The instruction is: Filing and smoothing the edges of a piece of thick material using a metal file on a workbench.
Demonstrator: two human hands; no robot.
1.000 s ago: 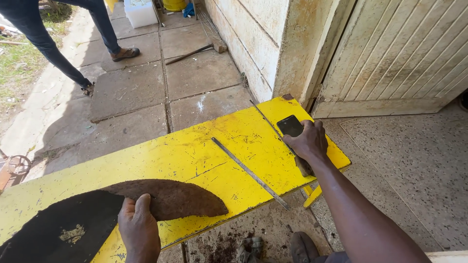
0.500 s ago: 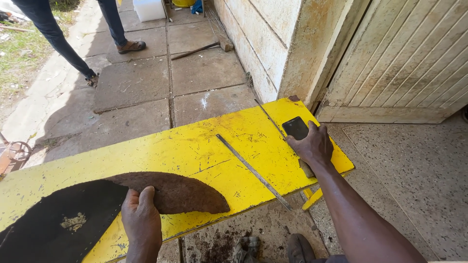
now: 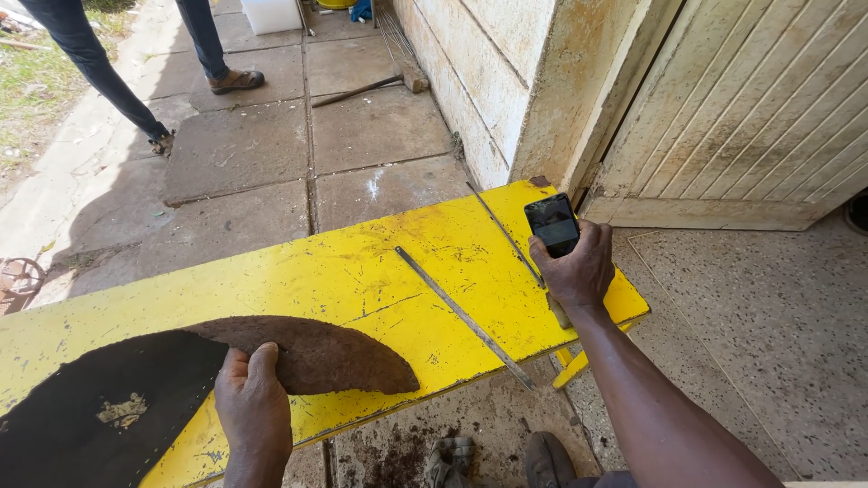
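A long yellow bench (image 3: 380, 271) runs across in front of me. On its left part lies a rusty brown curved metal piece (image 3: 316, 352), joined to a dark black sheet (image 3: 90, 416). My left hand (image 3: 253, 402) rests flat on the near edge of the rusty piece. Over the bench's right end, my right hand (image 3: 579, 267) is closed around a black phone (image 3: 551, 221). Between my hands a thin flat metal strip (image 3: 461, 316) lies diagonally on the bench, and a second thin rod (image 3: 502, 230) lies beside the phone.
A pale wall corner (image 3: 533, 90) and a slatted door (image 3: 741, 117) stand at the right. Another person's legs (image 3: 136, 63) stand on the paving slabs at the far left. A long-handled hammer (image 3: 371, 86) lies on the slabs. My shoes (image 3: 502, 461) show below the bench.
My right hand with the phone has lifted slightly off the bench end. My left hand stays on the rusty piece. The other person's legs have shifted a little.
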